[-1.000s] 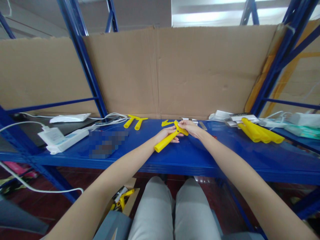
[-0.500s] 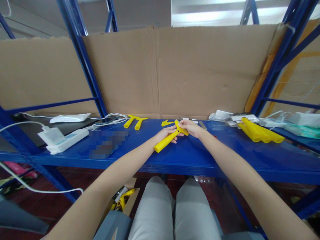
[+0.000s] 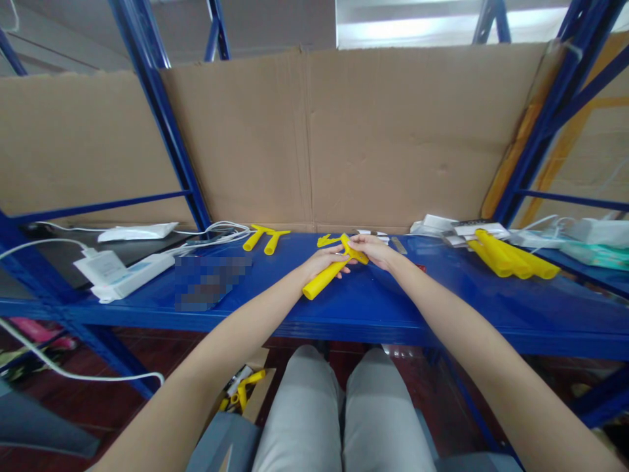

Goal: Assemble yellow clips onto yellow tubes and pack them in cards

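A yellow T-shaped plastic handle (image 3: 320, 284) is held in both hands above the blue shelf, its round grip slanting toward me and to the left. My left hand (image 3: 322, 262) is closed around the grip near the crosspiece. The fingers of my right hand (image 3: 372, 248) pinch the crosspiece at the far end. Just behind my hands lies a small yellow piece with thin prongs (image 3: 327, 240). Two more yellow T-shaped handles (image 3: 272, 244) lie farther left on the shelf.
Several yellow tubular handles (image 3: 508, 259) are piled at the right beside white packets (image 3: 474, 229). A white power strip (image 3: 132, 275) with cables sits at the left. A cardboard panel (image 3: 383, 137) stands behind the shelf (image 3: 383, 308). Below, a carton (image 3: 259, 395) holds yellow parts.
Both hands keep hold of the yellow handle in nearly the same place. Its crosspiece has turned slightly between the fingers of my right hand.
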A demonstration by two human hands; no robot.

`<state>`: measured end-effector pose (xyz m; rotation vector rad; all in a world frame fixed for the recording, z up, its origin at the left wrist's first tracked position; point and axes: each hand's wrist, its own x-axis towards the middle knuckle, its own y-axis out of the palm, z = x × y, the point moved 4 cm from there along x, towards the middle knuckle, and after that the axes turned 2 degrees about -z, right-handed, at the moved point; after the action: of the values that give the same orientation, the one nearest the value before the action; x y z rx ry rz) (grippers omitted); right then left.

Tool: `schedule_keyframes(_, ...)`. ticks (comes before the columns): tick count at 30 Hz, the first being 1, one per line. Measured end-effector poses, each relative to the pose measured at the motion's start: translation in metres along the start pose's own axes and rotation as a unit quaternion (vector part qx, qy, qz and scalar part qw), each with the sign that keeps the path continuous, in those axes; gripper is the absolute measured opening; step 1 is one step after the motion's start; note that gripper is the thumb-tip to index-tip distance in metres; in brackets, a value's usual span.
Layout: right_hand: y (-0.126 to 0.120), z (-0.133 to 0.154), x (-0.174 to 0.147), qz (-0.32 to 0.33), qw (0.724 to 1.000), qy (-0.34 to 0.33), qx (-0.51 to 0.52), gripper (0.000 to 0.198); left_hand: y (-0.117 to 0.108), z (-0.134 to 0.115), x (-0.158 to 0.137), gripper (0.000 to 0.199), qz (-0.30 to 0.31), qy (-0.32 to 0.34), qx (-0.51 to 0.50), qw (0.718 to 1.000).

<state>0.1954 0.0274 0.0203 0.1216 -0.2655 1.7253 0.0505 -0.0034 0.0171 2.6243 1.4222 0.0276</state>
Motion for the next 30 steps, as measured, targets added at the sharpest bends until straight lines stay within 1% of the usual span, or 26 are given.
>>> schedule_keyframes(4, 0.000, -0.002, 0.003, -0.034, 0.998, -0.028, -0.046, 0.018, -0.002, -0.001, 0.003, 0.055, -0.008, 0.001, -0.004, 1.000)
schedule_keyframes(7, 0.001, -0.001, 0.007, -0.066, 0.988, -0.076, -0.115, 0.019, -0.005, -0.001, 0.006, 0.053, -0.009, 0.006, -0.023, 1.000)
schedule_keyframes(11, 0.004, 0.000, 0.009, -0.084, 0.965, -0.132, -0.211, 0.021, -0.006, 0.000, 0.008, 0.050, -0.024, -0.003, -0.042, 0.999)
schedule_keyframes(16, 0.002, 0.007, 0.006, -0.099, 0.927, -0.147, -0.331, 0.031, -0.006, -0.005, 0.005, 0.047, -0.058, 0.013, -0.068, 0.996)
schedule_keyframes(18, -0.004, 0.011, 0.004, -0.103, 0.905, -0.141, -0.388, 0.032, -0.008, -0.006, 0.004, 0.049, -0.069, 0.024, -0.085, 0.994)
schedule_keyframes(20, -0.013, 0.012, 0.004, -0.097, 0.880, -0.115, -0.450, 0.028, -0.012, -0.007, 0.005, 0.051, -0.088, 0.031, -0.098, 0.991)
schedule_keyframes(23, -0.028, 0.009, 0.004, -0.050, 0.846, -0.052, -0.529, 0.021, -0.019, -0.007, 0.008, 0.055, -0.112, 0.031, -0.108, 0.987)
schedule_keyframes(25, -0.036, 0.006, 0.004, -0.008, 0.835, -0.020, -0.550, 0.022, -0.022, -0.007, 0.010, 0.055, -0.123, 0.030, -0.113, 0.986)
schedule_keyframes(27, -0.043, 0.005, 0.002, 0.026, 0.831, 0.004, -0.555, 0.024, -0.025, -0.006, 0.011, 0.056, -0.134, 0.030, -0.119, 0.983)
schedule_keyframes(30, -0.050, 0.005, -0.001, 0.050, 0.828, 0.024, -0.558, 0.024, -0.027, -0.005, 0.011, 0.058, -0.155, 0.037, -0.132, 0.978)
